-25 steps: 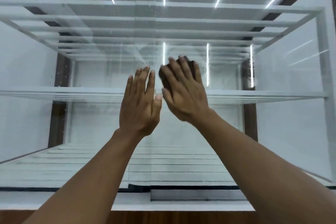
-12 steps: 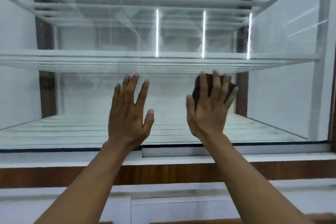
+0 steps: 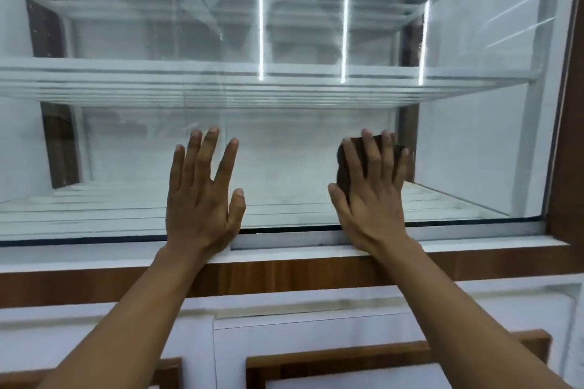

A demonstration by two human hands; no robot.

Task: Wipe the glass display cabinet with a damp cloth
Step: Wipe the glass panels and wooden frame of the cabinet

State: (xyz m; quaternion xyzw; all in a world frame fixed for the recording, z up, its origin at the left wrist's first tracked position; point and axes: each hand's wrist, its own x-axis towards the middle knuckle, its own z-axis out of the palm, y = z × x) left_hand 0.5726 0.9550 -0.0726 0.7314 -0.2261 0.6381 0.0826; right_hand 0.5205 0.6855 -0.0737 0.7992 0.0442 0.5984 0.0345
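The glass display cabinet [image 3: 300,167] fills the view, with white slatted shelves behind its front pane. My right hand [image 3: 373,189] lies flat with fingers straight, pressing a dark brown cloth [image 3: 343,167] against the lower right of the glass. Most of the cloth is hidden under the palm and fingers. My left hand [image 3: 202,189] rests flat on the glass to the left, fingers spread, its heel near the bottom rail and holding nothing.
A white sill [image 3: 474,246] and a wooden strip [image 3: 284,275] run below the glass. A wooden frame post [image 3: 565,136] borders the right side. White drawer fronts with wooden trim [image 3: 316,341] sit beneath. Light strips reflect in the pane.
Both hands have slid down the glass from the middle shelf level to the bottom edge. The right hand with the cloth has also moved rightwards, away from the left hand.
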